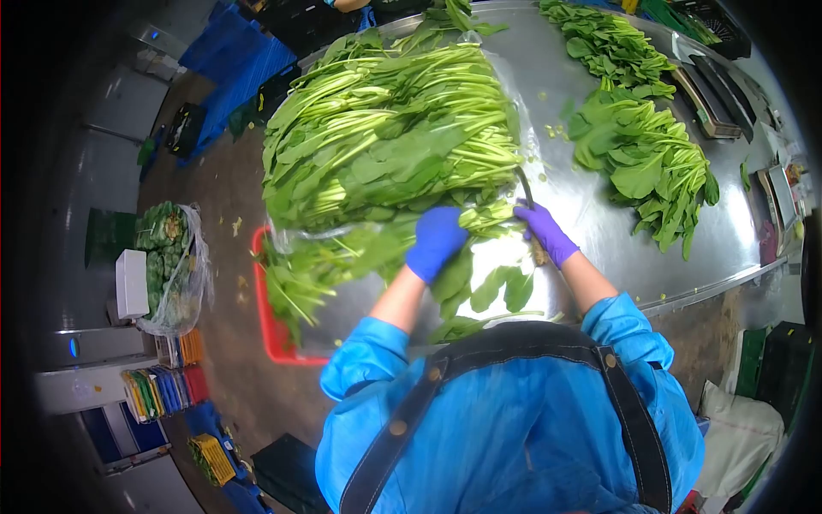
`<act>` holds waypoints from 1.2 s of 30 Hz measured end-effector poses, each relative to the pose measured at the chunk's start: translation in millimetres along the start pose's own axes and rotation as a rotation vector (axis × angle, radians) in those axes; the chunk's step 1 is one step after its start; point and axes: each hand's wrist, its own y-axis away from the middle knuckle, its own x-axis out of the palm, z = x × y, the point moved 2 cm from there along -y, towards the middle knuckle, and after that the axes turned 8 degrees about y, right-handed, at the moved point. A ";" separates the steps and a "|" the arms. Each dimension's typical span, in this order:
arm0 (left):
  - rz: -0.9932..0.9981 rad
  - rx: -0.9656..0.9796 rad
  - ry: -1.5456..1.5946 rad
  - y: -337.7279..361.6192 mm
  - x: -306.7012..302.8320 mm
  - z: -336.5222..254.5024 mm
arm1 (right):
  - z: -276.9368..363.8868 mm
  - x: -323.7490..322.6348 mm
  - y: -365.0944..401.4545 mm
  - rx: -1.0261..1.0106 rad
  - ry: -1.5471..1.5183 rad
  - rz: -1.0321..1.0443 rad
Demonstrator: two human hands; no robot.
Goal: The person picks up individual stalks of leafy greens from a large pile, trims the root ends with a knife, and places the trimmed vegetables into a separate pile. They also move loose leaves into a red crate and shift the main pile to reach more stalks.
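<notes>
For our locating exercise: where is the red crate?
Head view: the red crate sits at the person's left, beside the steel table, beneath overhanging greens.

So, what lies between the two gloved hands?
In the head view, the pale stem ends of a greens bunch span the gap from the left hand to the right hand.

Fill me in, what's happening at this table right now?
A person in a blue coat and dark apron stands at a metal table covered with leafy greens. The left hand, in a blue glove, grips a small bunch of greens by its stems at the near edge of a big pile. The right hand, in a purple glove, holds what looks like a dark knife against the stem ends. A second pile lies to the right.
</notes>
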 end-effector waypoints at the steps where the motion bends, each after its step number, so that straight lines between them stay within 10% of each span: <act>1: 0.014 -0.020 -0.062 -3.3 6.1 6.9 | 1.1 0.7 -2.4 0.041 0.003 0.088; 5: -0.135 0.035 -0.021 1.7 -6.6 12.2 | 15.2 -1.1 36.2 -0.110 0.086 0.080; 14: 0.589 0.194 0.386 8.8 -14.8 -69.2 | 62.1 -11.2 122.6 -0.196 0.191 0.113; 17: 0.517 0.026 0.623 14.0 14.5 -64.8 | 45.1 -18.2 113.3 -0.211 0.199 0.019; 19: 0.502 -0.028 0.652 18.3 16.2 -65.1 | 30.4 -23.9 107.5 -0.765 0.549 -0.379; 30: 0.194 0.068 0.583 36.2 16.6 -70.3 | 27.5 -8.9 125.1 -0.721 0.833 -0.280; 36: 0.349 0.107 0.771 42.4 11.3 -65.7 | 10.9 -16.9 117.4 -0.644 0.984 -0.242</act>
